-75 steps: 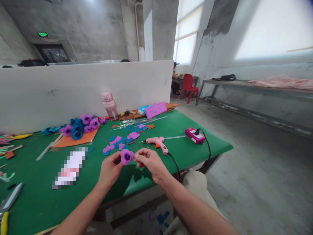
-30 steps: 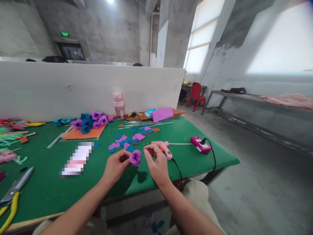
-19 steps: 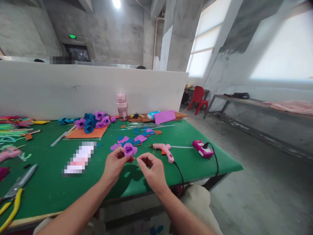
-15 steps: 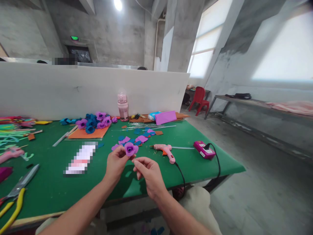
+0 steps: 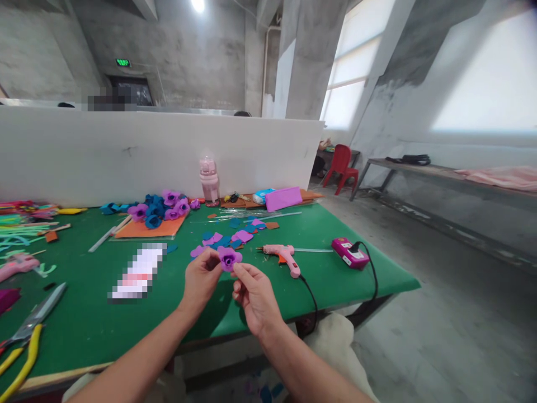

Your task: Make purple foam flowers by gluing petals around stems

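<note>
Since a moment ago the right hand (image 5: 254, 294) rises to meet the purple flower (image 5: 229, 258), fingertips pinching its edge. Left hand (image 5: 202, 278) pinches it from below, above the green surface (image 5: 84, 324); a glue gun (image 5: 284, 256) lies just beyond.

Above the near edge of the bench (image 5: 84, 330), the left hand (image 5: 201, 280) and right hand (image 5: 254, 296) meet at a foam flower (image 5: 229, 258). The glue gun (image 5: 283, 256) lies just right of it, the power strip (image 5: 350, 253) farther right. Loose petals (image 5: 229, 238) lie behind the flower, scissors (image 5: 33, 316) far left.
</note>
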Available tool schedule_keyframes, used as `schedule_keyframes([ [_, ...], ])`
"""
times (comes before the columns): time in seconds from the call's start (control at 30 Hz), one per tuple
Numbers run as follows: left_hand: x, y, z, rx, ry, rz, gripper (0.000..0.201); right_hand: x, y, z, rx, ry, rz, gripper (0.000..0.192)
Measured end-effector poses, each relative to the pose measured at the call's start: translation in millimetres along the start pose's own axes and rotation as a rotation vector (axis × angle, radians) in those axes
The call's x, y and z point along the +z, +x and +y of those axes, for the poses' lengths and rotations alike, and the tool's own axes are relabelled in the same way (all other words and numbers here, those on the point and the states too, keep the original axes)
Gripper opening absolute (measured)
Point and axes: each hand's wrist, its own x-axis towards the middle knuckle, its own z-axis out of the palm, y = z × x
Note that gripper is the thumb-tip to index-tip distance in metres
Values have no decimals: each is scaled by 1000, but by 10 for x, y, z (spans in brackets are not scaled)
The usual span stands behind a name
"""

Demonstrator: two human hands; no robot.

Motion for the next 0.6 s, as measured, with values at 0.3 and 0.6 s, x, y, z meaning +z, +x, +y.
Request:
schedule_keyframes([
  [0.3, 5, 3, 17, -30, -41, -239, 20, -106, 83, -135, -134, -175, 25, 26],
  [0.6, -22, 11, -10, -8, -29, -214, 16, -145, 103, -146, -97, -191, 25, 28],
])
